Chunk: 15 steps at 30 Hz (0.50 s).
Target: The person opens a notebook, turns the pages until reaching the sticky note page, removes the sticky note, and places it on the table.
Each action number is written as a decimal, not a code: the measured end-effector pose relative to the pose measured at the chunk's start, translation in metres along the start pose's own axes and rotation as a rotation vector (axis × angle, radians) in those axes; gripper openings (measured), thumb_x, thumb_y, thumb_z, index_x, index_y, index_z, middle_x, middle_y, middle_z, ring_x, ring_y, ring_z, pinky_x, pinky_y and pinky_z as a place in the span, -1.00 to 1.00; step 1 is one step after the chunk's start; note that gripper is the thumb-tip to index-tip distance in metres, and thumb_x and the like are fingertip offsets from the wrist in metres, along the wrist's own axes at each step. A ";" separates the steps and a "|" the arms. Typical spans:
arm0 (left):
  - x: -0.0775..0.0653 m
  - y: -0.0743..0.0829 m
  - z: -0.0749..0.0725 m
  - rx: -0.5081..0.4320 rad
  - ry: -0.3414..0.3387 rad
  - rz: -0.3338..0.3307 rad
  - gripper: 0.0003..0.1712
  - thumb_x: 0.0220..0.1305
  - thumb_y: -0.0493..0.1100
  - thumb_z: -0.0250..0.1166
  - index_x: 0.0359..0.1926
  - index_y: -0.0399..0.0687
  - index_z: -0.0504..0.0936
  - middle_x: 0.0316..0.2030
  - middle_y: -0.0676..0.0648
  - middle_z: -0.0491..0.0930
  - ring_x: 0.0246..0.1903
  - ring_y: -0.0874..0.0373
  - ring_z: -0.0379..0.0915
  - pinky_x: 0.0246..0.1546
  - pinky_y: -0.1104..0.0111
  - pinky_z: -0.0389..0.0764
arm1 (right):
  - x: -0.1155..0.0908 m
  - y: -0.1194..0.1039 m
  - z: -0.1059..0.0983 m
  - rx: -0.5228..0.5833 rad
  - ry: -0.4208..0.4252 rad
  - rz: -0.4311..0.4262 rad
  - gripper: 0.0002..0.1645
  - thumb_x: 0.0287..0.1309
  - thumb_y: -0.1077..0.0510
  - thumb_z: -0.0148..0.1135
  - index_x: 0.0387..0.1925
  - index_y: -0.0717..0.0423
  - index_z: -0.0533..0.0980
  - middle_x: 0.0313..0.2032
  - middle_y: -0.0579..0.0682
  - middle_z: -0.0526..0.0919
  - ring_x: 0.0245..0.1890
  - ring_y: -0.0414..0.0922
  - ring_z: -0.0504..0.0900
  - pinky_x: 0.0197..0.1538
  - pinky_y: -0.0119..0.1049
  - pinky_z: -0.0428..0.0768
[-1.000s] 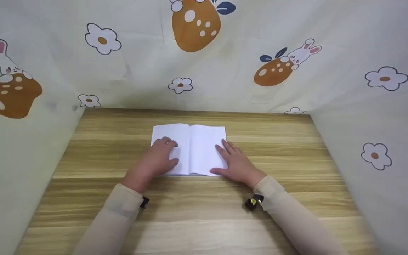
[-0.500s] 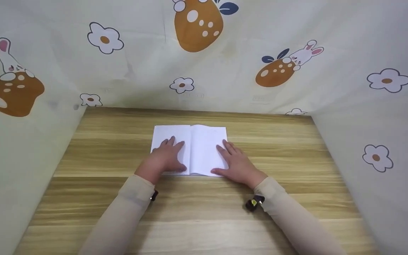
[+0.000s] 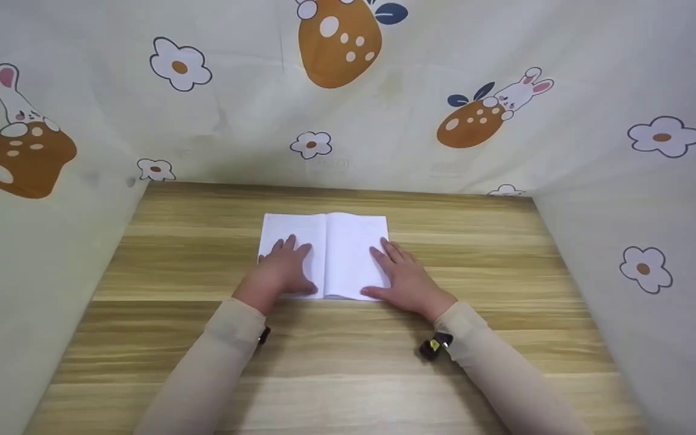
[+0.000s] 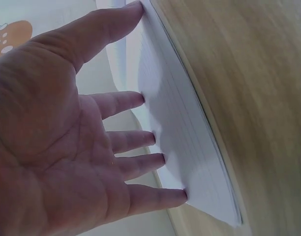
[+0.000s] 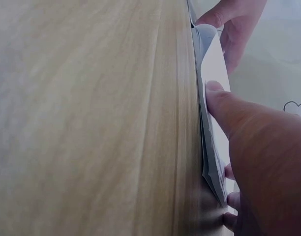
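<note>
An open notebook with white pages lies flat on the wooden table, its spine running away from me. In the left wrist view faint ruled lines show on the left page. My left hand rests there with spread fingers, the fingertips and thumb touching the paper and the palm raised off it. My right hand lies over the right page's outer edge, fingers extended and thumb near the lower corner. From the right wrist view, the right thumb presses on the page edge, and the right-hand pages bulge near the spine.
The wooden table extends around the notebook. Pale curtains printed with rabbits and flowers stand at the back and both sides. A small black device sits at the right wrist.
My left hand has moved right across the left page, its fingers spreading, and that page lies flatter. Over the last half second it has barely shifted. The right hand stays in place.
</note>
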State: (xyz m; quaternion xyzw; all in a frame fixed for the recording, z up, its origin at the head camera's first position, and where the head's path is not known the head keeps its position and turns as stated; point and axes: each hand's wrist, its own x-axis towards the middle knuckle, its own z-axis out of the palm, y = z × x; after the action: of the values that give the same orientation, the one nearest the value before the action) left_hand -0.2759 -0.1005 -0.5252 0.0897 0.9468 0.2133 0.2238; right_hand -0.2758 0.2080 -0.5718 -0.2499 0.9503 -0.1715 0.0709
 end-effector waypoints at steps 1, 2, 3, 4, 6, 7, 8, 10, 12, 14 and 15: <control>0.000 0.000 0.000 -0.002 0.002 0.000 0.15 0.31 0.05 0.58 0.75 -0.13 0.19 0.75 -0.40 -0.17 0.72 -0.43 -0.31 0.60 -0.43 -0.08 | 0.000 0.000 0.000 0.004 -0.001 0.006 0.22 0.37 -0.54 0.31 0.75 0.06 0.20 0.75 0.24 0.02 0.72 0.30 0.02 0.68 0.31 0.04; 0.000 0.000 0.000 -0.004 0.005 -0.001 0.15 0.31 0.04 0.59 0.75 -0.13 0.19 0.75 -0.40 -0.16 0.72 -0.43 -0.31 0.60 -0.43 -0.08 | 0.000 0.001 -0.001 0.012 0.001 0.012 0.22 0.36 -0.54 0.32 0.74 0.06 0.21 0.75 0.23 0.02 0.73 0.29 0.02 0.69 0.30 0.03; 0.000 0.001 0.000 -0.006 0.007 -0.001 0.15 0.31 0.04 0.59 0.74 -0.13 0.20 0.75 -0.39 -0.16 0.72 -0.43 -0.31 0.60 -0.43 -0.08 | 0.000 0.001 -0.001 0.020 0.002 0.019 0.22 0.36 -0.54 0.33 0.74 0.05 0.21 0.75 0.22 0.03 0.73 0.27 0.02 0.70 0.27 0.03; 0.000 0.001 0.000 -0.007 0.009 -0.001 0.15 0.31 0.04 0.59 0.74 -0.13 0.20 0.75 -0.39 -0.16 0.72 -0.43 -0.31 0.60 -0.43 -0.08 | 0.000 0.002 -0.001 0.033 0.005 0.025 0.23 0.35 -0.54 0.34 0.75 0.04 0.21 0.75 0.20 0.03 0.73 0.26 0.02 0.70 0.26 0.03; 0.000 0.001 0.000 -0.010 0.008 -0.006 0.15 0.31 0.04 0.59 0.75 -0.12 0.20 0.75 -0.39 -0.17 0.72 -0.42 -0.32 0.61 -0.43 -0.10 | 0.000 0.002 -0.002 0.068 0.021 0.030 0.22 0.34 -0.53 0.37 0.74 0.03 0.22 0.75 0.20 0.04 0.73 0.25 0.04 0.70 0.23 0.05; 0.000 0.001 0.000 -0.010 0.007 -0.009 0.15 0.31 0.04 0.59 0.75 -0.12 0.19 0.76 -0.39 -0.18 0.72 -0.42 -0.33 0.61 -0.43 -0.11 | -0.001 0.002 -0.002 0.083 0.031 0.026 0.22 0.33 -0.52 0.38 0.74 0.03 0.23 0.75 0.20 0.05 0.72 0.25 0.05 0.70 0.22 0.07; 0.000 0.001 0.000 -0.012 0.006 -0.012 0.16 0.31 0.04 0.59 0.75 -0.12 0.19 0.76 -0.39 -0.18 0.72 -0.42 -0.34 0.61 -0.43 -0.12 | -0.001 0.001 -0.002 0.098 0.045 0.015 0.21 0.33 -0.51 0.39 0.73 0.04 0.25 0.74 0.21 0.07 0.72 0.25 0.07 0.69 0.22 0.10; 0.000 0.001 0.000 -0.015 0.000 -0.017 0.16 0.31 0.04 0.59 0.76 -0.11 0.17 0.76 -0.38 -0.20 0.73 -0.41 -0.36 0.61 -0.42 -0.15 | -0.003 -0.001 -0.003 0.114 0.072 -0.021 0.18 0.32 -0.49 0.43 0.70 0.05 0.29 0.73 0.20 0.12 0.70 0.25 0.13 0.67 0.22 0.16; -0.001 0.000 0.000 -0.018 -0.003 -0.022 0.16 0.32 0.05 0.58 0.76 -0.10 0.16 0.76 -0.37 -0.22 0.73 -0.40 -0.38 0.61 -0.42 -0.17 | -0.006 -0.004 -0.004 0.107 0.095 -0.083 0.15 0.31 -0.44 0.47 0.67 0.06 0.33 0.71 0.18 0.19 0.67 0.23 0.21 0.65 0.20 0.23; -0.001 0.000 0.000 -0.018 -0.004 -0.019 0.16 0.32 0.05 0.58 0.76 -0.11 0.16 0.76 -0.37 -0.22 0.73 -0.40 -0.38 0.61 -0.43 -0.17 | -0.009 -0.007 -0.005 0.077 0.104 -0.157 0.12 0.30 -0.40 0.51 0.65 0.07 0.36 0.68 0.15 0.26 0.64 0.21 0.28 0.64 0.17 0.27; -0.001 0.000 0.000 -0.018 -0.006 -0.020 0.16 0.32 0.05 0.58 0.76 -0.10 0.16 0.76 -0.37 -0.22 0.73 -0.40 -0.38 0.61 -0.43 -0.17 | -0.011 -0.008 -0.005 0.056 0.102 -0.192 0.10 0.30 -0.38 0.52 0.65 0.07 0.37 0.67 0.14 0.29 0.62 0.20 0.31 0.63 0.16 0.30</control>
State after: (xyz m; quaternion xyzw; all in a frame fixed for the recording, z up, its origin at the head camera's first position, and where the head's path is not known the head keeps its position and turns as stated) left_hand -0.2751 -0.1008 -0.5250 0.0790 0.9450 0.2193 0.2293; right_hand -0.2640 0.2081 -0.5636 -0.3285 0.9193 -0.2165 0.0124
